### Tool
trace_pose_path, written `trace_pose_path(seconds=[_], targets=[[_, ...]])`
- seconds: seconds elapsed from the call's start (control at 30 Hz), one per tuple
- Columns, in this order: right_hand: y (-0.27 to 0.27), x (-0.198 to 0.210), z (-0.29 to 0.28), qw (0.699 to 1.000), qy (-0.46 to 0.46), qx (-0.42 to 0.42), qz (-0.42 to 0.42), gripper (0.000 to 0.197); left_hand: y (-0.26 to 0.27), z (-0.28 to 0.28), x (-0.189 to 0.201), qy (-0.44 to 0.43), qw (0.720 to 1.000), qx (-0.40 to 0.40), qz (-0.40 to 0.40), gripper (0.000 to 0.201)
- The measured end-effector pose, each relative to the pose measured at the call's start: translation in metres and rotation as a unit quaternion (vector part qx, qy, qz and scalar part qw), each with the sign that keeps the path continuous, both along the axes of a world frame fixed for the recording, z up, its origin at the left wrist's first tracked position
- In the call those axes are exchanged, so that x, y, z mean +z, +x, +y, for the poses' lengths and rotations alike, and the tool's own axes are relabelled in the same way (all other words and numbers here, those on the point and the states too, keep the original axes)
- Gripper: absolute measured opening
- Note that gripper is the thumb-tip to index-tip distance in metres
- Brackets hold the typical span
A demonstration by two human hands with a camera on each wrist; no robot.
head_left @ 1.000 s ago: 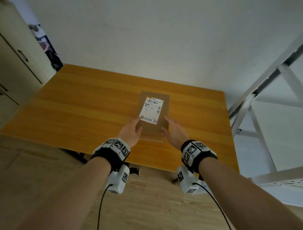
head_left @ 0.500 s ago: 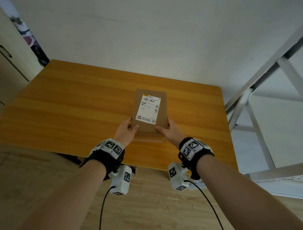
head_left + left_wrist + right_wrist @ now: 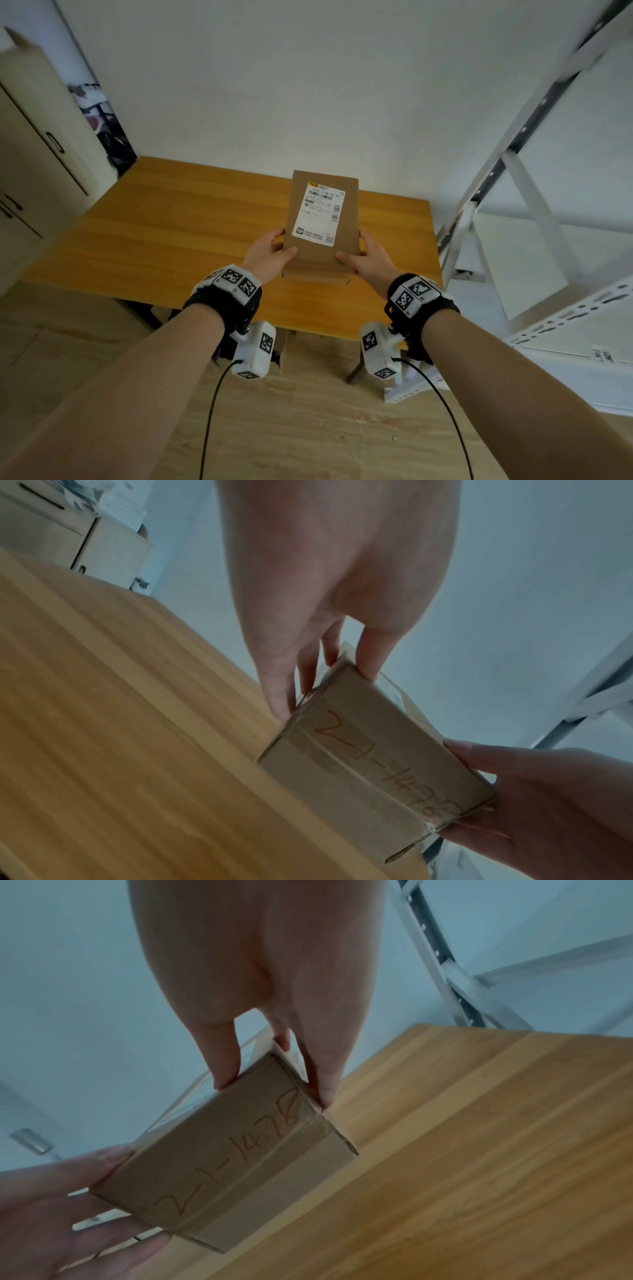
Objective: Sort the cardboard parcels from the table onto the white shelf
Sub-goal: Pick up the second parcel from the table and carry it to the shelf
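The head camera looks forward and down over both forearms at the table (image 3: 178, 240), from well back. Each wrist camera sits close beneath its hand, facing along the fingers. All three views share the cardboard parcel (image 3: 322, 219) and the tabletop below it.

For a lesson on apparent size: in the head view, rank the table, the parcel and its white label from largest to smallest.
1. Table
2. Parcel
3. Label

The raised parcel sits nearer the camera, yet the order holds.

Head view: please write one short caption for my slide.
Both hands, left hand and right hand, hold a labelled cardboard parcel above the wooden table, beside the white shelf.
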State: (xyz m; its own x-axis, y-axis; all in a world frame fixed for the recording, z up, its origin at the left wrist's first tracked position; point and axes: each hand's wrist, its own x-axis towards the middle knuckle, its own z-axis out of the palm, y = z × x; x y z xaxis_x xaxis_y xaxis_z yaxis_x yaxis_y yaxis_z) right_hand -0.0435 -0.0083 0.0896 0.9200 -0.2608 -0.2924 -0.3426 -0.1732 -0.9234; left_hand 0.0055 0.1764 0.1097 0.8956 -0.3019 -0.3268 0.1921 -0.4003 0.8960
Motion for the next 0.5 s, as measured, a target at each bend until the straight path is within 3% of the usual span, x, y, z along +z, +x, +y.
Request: trace_pose_path(seconds=[0.5], targets=[[-0.064, 0.113, -0.005, 0.994, -0.027, 0.012, -0.109, 0.089, -0.064, 0.006, 0.115, 0.013, 0.988, -0.037, -0.152, 0.073]])
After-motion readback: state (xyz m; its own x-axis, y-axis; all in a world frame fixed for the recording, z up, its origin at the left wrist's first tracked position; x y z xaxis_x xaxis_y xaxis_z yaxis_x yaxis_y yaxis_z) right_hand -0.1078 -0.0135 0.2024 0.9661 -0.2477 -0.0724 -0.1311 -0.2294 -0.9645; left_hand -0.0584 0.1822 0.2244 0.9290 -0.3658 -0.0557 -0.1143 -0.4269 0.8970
